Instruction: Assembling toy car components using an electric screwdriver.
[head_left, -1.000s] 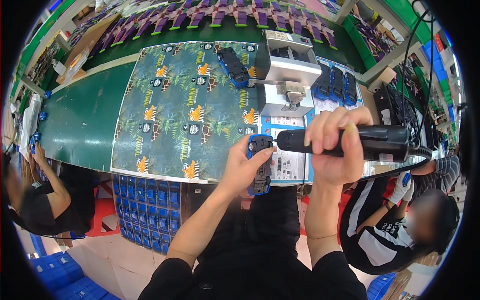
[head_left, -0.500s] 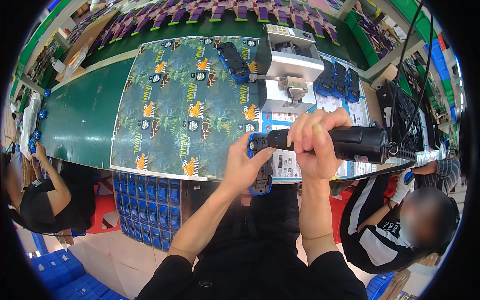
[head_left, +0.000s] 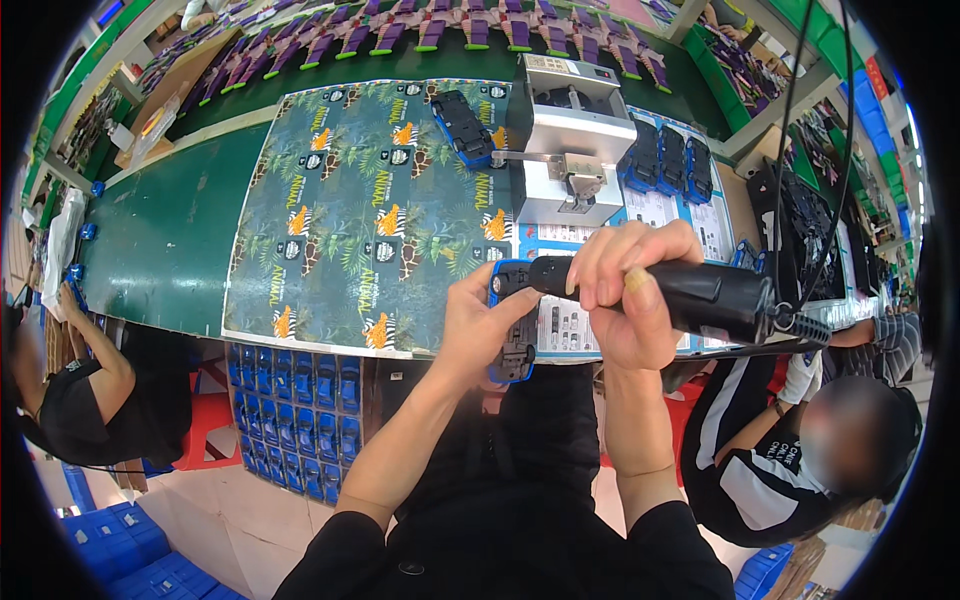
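Observation:
My left hand (head_left: pixel 470 325) is closed on a toy car (head_left: pixel 517 350) with a blue body, its black underside turned up at the near edge of the table. In my right hand (head_left: pixel 635 310) is a black electric screwdriver (head_left: pixel 715 300), gripped round its body and held nearly level. Its front end points left and reaches the car beside my left thumb; the tip is hidden there. Just beyond my hands stands a silver screw feeder (head_left: pixel 568 190). Another upturned blue car (head_left: pixel 465 128) lies to the feeder's left.
Several upturned cars (head_left: pixel 668 160) line up right of the feeder. Printed animal sheets (head_left: pixel 370 230) cover the tabletop. Cables hang at the right, near a black bin (head_left: pixel 800 235). A tray of blue cars (head_left: pixel 295 410) stands below the table's edge. Co-workers sit on both sides.
The screwdriver's rear end has dipped slightly, while its front stays at the car. Both hands keep their grip. The person at the right has moved a gloved hand.

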